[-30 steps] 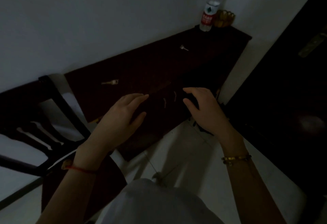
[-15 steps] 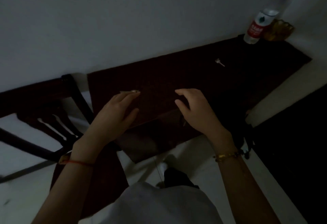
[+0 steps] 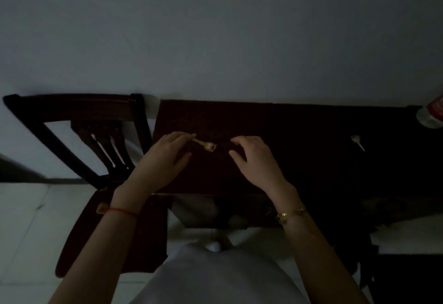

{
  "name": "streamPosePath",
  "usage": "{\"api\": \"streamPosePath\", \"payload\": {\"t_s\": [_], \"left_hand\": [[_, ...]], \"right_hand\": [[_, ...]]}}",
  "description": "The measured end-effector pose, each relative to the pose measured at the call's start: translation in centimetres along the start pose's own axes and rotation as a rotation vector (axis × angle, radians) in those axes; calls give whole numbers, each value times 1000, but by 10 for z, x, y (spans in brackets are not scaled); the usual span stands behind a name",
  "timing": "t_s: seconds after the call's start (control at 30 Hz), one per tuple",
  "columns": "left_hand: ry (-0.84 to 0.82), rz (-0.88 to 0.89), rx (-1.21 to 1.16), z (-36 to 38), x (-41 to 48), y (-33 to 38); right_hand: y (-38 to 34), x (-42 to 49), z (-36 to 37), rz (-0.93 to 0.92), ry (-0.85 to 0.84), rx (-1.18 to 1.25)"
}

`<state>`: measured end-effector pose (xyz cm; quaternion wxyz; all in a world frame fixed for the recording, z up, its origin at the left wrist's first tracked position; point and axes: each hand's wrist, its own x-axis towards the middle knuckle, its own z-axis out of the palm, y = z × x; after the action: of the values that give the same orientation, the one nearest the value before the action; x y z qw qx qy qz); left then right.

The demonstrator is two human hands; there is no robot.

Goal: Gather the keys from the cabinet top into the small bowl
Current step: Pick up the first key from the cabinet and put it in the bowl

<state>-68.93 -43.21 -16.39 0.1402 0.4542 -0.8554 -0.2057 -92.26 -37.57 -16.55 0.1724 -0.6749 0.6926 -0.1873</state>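
While both hands hover with fingers apart and empty over the dark cabinet top [image 3: 287, 159], the brass key [image 3: 203, 144] lying flat between left hand [image 3: 165, 159] and right hand [image 3: 254, 159] looks light, stiff and thin, best pinched at its bow.

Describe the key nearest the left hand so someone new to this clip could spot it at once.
Find the dark cabinet top against the wall, right of the chair. Near its left end, between the two hands, lies a gold key, its tip by the left hand fingertips. Unlike the pale key far right near the bottle, it is yellowish with a rounded pinkish head.
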Motion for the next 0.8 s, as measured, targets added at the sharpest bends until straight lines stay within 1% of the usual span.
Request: {"api": "streamPosePath", "payload": {"t_s": [0.1, 0.3, 0.57, 0.7, 0.8], "left_hand": [[7, -43, 15, 7, 13, -2], [-64, -99, 63, 24, 42, -14], [-148, -93, 61, 43, 68, -32], [-140, -91, 80, 52, 75, -39], [-91, -89, 115, 61, 79, -43]], "right_hand": [[8, 16, 5, -36, -30, 3], [20, 44, 22, -71, -68, 5], [23, 69, 51, -102, -98, -50], [22, 74, 66, -83, -85, -70], [23, 77, 74, -68, -77, -78]]}}
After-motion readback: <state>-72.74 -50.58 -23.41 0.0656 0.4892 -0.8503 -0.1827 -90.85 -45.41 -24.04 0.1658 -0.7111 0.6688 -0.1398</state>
